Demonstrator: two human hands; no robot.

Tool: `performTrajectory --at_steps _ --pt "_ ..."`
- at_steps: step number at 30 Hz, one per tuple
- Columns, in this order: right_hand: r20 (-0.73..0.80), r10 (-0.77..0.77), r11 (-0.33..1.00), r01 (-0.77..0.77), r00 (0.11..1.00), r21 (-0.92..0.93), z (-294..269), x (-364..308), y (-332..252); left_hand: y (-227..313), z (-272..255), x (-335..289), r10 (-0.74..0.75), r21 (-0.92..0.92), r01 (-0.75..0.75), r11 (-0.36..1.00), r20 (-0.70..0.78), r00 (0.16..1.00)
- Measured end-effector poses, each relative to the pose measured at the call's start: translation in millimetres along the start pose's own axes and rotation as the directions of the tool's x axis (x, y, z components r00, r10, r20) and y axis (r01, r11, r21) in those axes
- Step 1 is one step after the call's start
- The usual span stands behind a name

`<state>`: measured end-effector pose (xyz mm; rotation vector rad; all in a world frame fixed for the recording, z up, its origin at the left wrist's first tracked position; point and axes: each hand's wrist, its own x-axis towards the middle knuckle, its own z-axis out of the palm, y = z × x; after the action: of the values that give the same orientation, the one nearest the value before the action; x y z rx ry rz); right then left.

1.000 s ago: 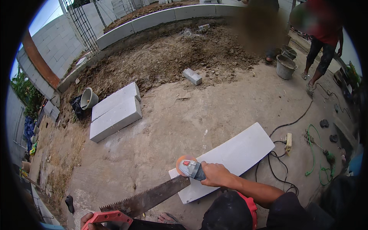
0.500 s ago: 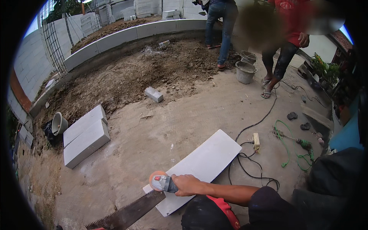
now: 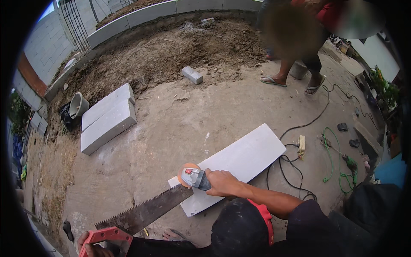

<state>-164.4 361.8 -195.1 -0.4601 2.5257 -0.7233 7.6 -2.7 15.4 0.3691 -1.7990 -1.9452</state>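
My right hand (image 3: 224,183) is wrapped round the body of an angle grinder (image 3: 195,178) with an orange disc. The disc is at the far end of a hand saw's toothed blade (image 3: 143,212); I cannot tell whether they touch. At the lower left my left hand (image 3: 95,249) grips the saw's red handle (image 3: 109,234). The saw slants up to the right, teeth facing away from me, its far end over a long white block (image 3: 244,160). A rounded dark shape with red trim (image 3: 239,225) lies between my arms and covers part of the block's near side.
Two white blocks (image 3: 109,124) lie at left beside a bucket (image 3: 78,106). A small grey block (image 3: 192,75) sits near the dirt. Black cable (image 3: 295,165), a socket box (image 3: 302,146) and a green drill (image 3: 351,162) are at right. A person in sandals (image 3: 314,85) stands beyond.
The view has shifted, so the ground appears higher and further right. My left hand and the saw handle now show fully. The far person's feet have moved apart.
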Motion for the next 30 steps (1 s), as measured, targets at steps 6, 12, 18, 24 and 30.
performTrajectory --at_steps 6,12,18,24,30 --pt "-0.04 0.112 0.994 -0.112 0.993 -0.003 -0.3 16.5 19.9 -41.1 8.2 16.6 0.113 0.144 -0.103 0.984 -0.063 0.992" --pt "-0.207 0.137 0.906 -0.038 0.969 0.422 -10.6 6.8 3.0 -25.0 -20.3 20.7 0.071 0.104 -0.063 0.993 -0.075 0.995" --pt "-0.283 0.256 0.666 0.044 0.924 0.745 -29.4 -28.0 41.0 -57.8 -64.7 136.7 -0.151 -0.122 0.154 0.98 0.033 0.988" --pt "-0.184 0.358 0.343 0.054 0.916 0.938 -2.8 -47.8 86.6 -210.3 -174.3 120.4 -0.369 -0.191 0.32 0.928 -0.367 0.854" --pt "-0.158 0.32 0.226 0.086 0.934 0.97 6.8 -40.8 92.3 -300.4 -226.2 17.5 -0.57 -0.302 0.499 0.812 -0.596 0.566"
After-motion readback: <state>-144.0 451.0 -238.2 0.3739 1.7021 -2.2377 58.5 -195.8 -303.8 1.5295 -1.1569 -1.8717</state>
